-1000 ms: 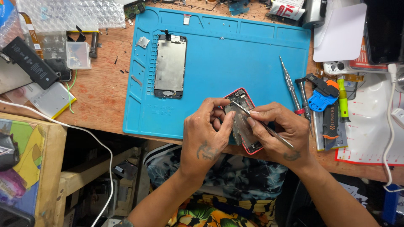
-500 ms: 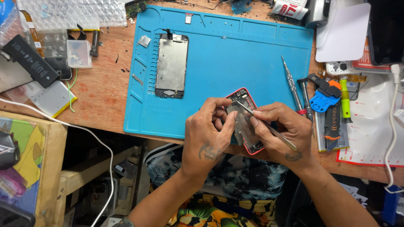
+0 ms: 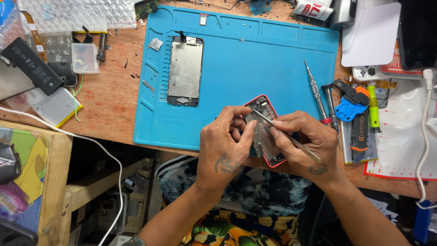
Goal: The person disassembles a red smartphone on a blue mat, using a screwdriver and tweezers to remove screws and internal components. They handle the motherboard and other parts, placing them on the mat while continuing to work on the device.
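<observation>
Both hands (image 3: 268,141) unmoved on phone (image 3: 266,136)

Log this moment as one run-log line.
left hand: steadies opened pink phone | right hand: holds tweezers, tips inside phone | blue mat: detached screen

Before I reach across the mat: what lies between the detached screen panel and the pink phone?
Only bare blue mat between screen panel and pink phone, head view.

Bright even light, soft shadows, perhaps slight edge distortion
</observation>
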